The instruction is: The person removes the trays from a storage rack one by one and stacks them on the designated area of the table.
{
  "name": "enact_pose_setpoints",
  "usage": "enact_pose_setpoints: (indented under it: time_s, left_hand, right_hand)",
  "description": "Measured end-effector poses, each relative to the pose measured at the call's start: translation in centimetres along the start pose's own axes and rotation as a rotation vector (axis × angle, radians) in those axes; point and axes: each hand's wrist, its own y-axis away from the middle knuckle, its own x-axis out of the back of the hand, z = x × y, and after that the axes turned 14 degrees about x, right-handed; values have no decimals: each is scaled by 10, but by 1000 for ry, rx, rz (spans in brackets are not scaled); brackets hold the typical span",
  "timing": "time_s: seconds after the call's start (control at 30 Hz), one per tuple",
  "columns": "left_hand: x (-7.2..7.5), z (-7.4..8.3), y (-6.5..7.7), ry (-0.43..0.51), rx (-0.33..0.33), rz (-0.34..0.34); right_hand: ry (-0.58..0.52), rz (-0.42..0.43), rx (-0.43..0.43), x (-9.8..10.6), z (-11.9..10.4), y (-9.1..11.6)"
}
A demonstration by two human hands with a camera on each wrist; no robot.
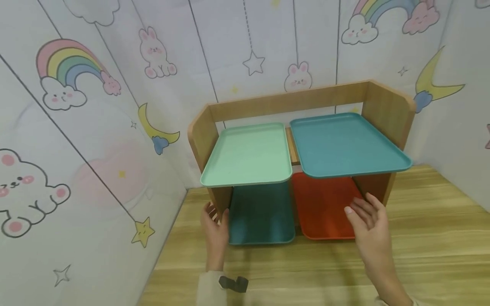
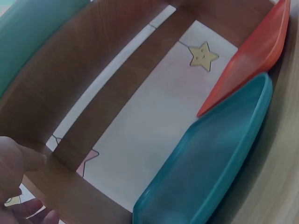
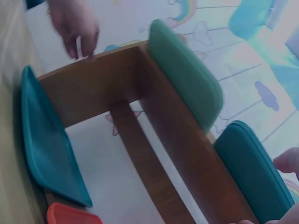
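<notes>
A two-tier wooden rack (image 1: 289, 95) stands on the table. Its upper level bears a mint green tray (image 1: 250, 153) and a blue tray (image 1: 346, 142); a dark teal tray (image 1: 262, 214) and a red tray (image 1: 323, 208) lie below. Beside the rack's left side panel is my left hand (image 1: 217, 233), thumb and fingers parted around the panel's front edge; whether they touch it is unclear. My right hand (image 1: 373, 240) hovers before the red tray and the right side panel, fingers loosely bent, holding nothing. In the right wrist view, its thumb (image 3: 288, 161) appears close to the blue tray.
A wood-grain table (image 1: 440, 238) extends on both sides and in front. Cloth walls (image 1: 95, 170) printed with rabbits, stars and rainbows rise at the left, back and right. A dark band (image 1: 233, 284) is on the left sleeve.
</notes>
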Motion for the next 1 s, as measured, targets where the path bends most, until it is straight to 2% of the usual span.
enact_pose_setpoints:
  time_s: [0.17, 0.4, 0.5, 0.57, 0.8, 1.0]
  left_hand:
    - [2, -1, -10, -58, -32, 35]
    - [0, 1, -23, -139, -112, 68]
    - [0, 3, -27, -169, -114, 54]
    - [0, 5, -28, -182, -105, 45]
    - [-2, 9, -36, -208, -144, 55]
    - [-5, 9, -42, -214, -123, 36]
  right_hand:
    - [-176, 59, -63, 13, -6, -9]
    - [-380, 114, -17, 23, -16, -22]
    - [-455, 115, -2, 28, -17, -29]
    - [-479, 114, 5, 32, -17, -33]
    - [-494, 133, 18, 39, -23, -46]
    - [-608, 162, 40, 44, -29, -60]
